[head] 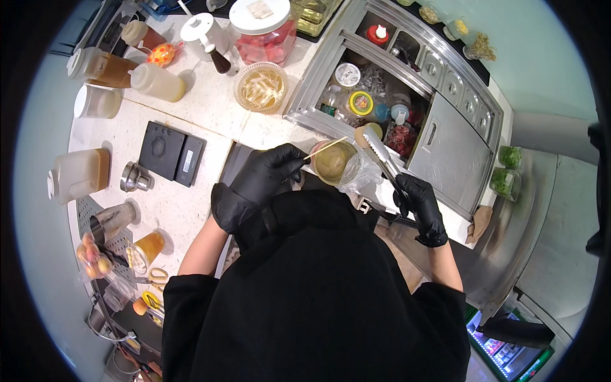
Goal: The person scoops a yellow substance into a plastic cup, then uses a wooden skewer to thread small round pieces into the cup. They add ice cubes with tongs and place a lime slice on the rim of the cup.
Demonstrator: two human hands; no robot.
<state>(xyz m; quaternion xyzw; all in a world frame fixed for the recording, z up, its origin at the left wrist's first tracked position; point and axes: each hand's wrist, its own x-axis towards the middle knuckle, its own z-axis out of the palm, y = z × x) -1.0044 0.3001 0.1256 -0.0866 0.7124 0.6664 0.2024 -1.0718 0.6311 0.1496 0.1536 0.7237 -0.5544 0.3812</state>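
My left hand (265,179), in a black glove, pinches a thin wooden stick (326,148) whose far end reaches over a round tub (332,162). The tub holds pale brownish pieces in liquid, with a crumpled clear plastic bag (361,173) against its right side. In my right hand (420,204), also gloved in black, are metal tongs (385,161) pointing up and left. Near the tongs' tips is a tan, rounded thing (361,137); whether they grip it I cannot tell. A ribbed clear bowl (261,88) with pale slices in liquid stands on the counter beyond.
An uncovered cooler compartment (377,102) with jars lies ahead, its sliding metal lid (451,150) to the right. Left on the counter are a black scale (164,152), a metal jigger (136,177), squeeze bottles (157,82) and a cup of orange drink (148,249). A large jar (265,38) stands behind the bowl.
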